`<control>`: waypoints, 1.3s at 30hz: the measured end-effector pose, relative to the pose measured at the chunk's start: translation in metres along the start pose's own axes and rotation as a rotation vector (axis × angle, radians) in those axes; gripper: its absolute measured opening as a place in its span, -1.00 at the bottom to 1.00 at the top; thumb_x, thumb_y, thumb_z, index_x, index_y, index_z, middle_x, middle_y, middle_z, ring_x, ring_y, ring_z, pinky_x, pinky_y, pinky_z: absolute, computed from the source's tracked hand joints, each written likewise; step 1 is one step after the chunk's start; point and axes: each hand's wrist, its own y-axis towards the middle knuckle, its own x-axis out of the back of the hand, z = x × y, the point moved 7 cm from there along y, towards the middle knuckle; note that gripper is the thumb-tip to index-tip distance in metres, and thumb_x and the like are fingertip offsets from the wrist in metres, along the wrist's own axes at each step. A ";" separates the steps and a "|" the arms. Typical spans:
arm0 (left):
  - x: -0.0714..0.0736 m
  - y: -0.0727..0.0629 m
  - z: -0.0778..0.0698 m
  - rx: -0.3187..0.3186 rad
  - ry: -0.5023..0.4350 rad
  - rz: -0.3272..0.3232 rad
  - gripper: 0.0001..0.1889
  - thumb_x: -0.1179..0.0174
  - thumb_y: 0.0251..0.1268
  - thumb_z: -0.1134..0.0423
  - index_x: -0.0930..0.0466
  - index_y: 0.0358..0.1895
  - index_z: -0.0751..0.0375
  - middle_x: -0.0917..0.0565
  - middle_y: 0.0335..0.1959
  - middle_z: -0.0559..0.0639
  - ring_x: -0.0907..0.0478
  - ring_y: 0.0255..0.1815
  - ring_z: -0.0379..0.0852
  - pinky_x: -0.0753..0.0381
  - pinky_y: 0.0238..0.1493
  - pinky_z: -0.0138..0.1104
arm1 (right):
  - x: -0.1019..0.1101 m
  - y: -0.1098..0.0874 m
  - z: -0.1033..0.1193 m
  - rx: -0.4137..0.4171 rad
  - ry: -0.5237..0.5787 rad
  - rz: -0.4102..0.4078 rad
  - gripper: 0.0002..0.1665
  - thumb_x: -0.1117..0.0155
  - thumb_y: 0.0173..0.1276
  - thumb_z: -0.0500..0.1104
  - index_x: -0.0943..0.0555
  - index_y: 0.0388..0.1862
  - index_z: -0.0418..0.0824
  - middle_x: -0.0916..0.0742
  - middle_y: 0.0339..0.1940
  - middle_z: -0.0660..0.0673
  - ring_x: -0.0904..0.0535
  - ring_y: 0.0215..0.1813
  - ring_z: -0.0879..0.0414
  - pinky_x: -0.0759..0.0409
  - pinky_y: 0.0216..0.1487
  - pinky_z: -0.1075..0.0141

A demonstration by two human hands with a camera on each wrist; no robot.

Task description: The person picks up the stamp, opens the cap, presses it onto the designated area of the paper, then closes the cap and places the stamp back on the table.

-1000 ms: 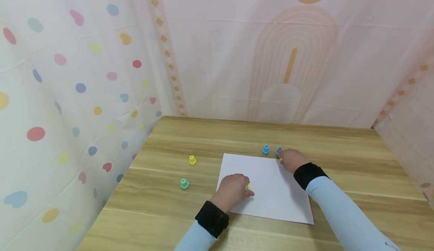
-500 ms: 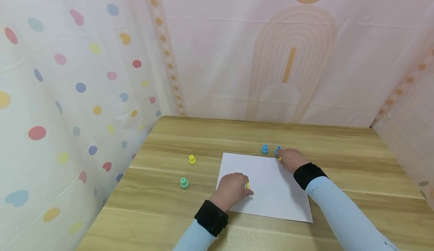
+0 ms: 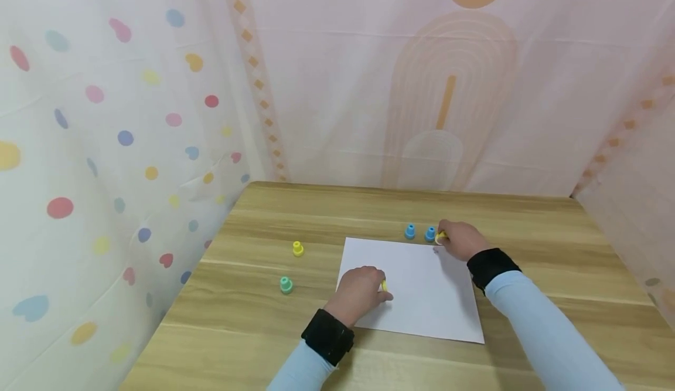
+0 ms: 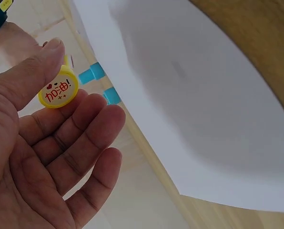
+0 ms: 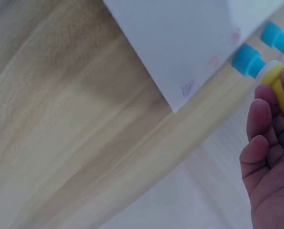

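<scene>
In the head view my left hand [image 3: 360,290] is over the left part of the white paper [image 3: 416,315]. Its thumb and fingers pinch a round yellow cap [image 4: 58,88], whose white face bears red characters. My right hand [image 3: 464,240], at the paper's far right corner, grips a small yellow stamp [image 5: 281,90] with a white base, raised off the sheet. A small purple mark [image 5: 187,89] shows on the paper near that corner, with fainter orange and pink marks [image 5: 236,33] along the same edge. Close beside the right hand stands a blue stamp [image 3: 430,234].
Another blue stamp [image 3: 410,231] stands at the paper's far edge. Left of the sheet are a yellow stamp [image 3: 297,249] and a green stamp [image 3: 286,285]. The wooden table [image 3: 221,338] meets patterned curtains [image 3: 337,115] at the back and sides.
My right hand has lifted the yellow stamp from the paper's far right corner and shifted slightly right, uncovering a small mark there. The left hand keeps its hold with barely any movement.
</scene>
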 end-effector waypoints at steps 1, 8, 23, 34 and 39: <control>0.001 0.000 0.000 -0.001 0.002 0.002 -0.69 -0.45 0.16 0.01 -0.74 -0.16 0.14 -0.68 -0.39 -0.11 -0.46 -0.43 -0.23 -0.53 -0.28 -0.38 | 0.002 -0.001 0.000 0.000 0.006 -0.004 -0.81 -0.28 0.40 -0.29 -0.55 -0.09 -0.37 -0.72 -0.25 -0.24 -0.57 -0.30 -0.03 -0.60 -0.14 0.05; 0.002 0.000 -0.001 -0.018 0.007 -0.024 -0.74 -0.40 0.21 0.01 -0.74 -0.24 0.14 -0.68 -0.42 -0.12 -0.50 -0.44 -0.26 -0.56 -0.29 -0.39 | 0.004 -0.006 -0.002 -0.043 0.089 -0.027 -0.76 -0.25 0.43 -0.27 -0.53 -0.02 -0.40 -0.71 -0.20 -0.28 -0.57 -0.30 -0.02 -0.58 -0.21 0.09; 0.004 0.001 0.003 -0.012 0.038 -0.096 -0.67 -0.38 0.19 -0.08 -0.71 -0.31 0.13 -0.57 -0.55 -0.17 -0.42 -0.54 -0.28 -0.49 -0.40 -0.43 | -0.021 -0.024 0.011 -0.123 0.295 -0.039 -0.75 -0.24 0.47 -0.21 -0.53 0.03 -0.30 -0.64 -0.18 -0.18 -0.50 -0.21 -0.04 -0.54 -0.16 0.14; 0.006 0.002 0.005 0.031 -0.003 -0.114 -0.66 -0.47 0.08 -0.06 -0.70 -0.28 0.14 -0.56 -0.53 -0.16 -0.41 -0.54 -0.26 -0.47 -0.40 -0.39 | -0.031 -0.038 0.026 -0.173 0.492 -0.023 -0.75 -0.24 0.47 -0.19 -0.55 0.04 -0.27 -0.58 -0.24 -0.12 -0.45 -0.19 -0.02 -0.50 -0.22 0.21; 0.007 0.004 0.004 0.022 -0.006 -0.142 -0.65 -0.48 0.06 -0.07 -0.70 -0.29 0.13 -0.56 -0.54 -0.16 -0.42 -0.53 -0.26 -0.46 -0.41 -0.39 | -0.036 -0.043 0.032 -0.183 0.587 -0.009 -0.76 -0.23 0.47 -0.19 -0.55 0.04 -0.25 -0.58 -0.27 -0.11 -0.46 -0.24 0.01 -0.48 -0.27 0.24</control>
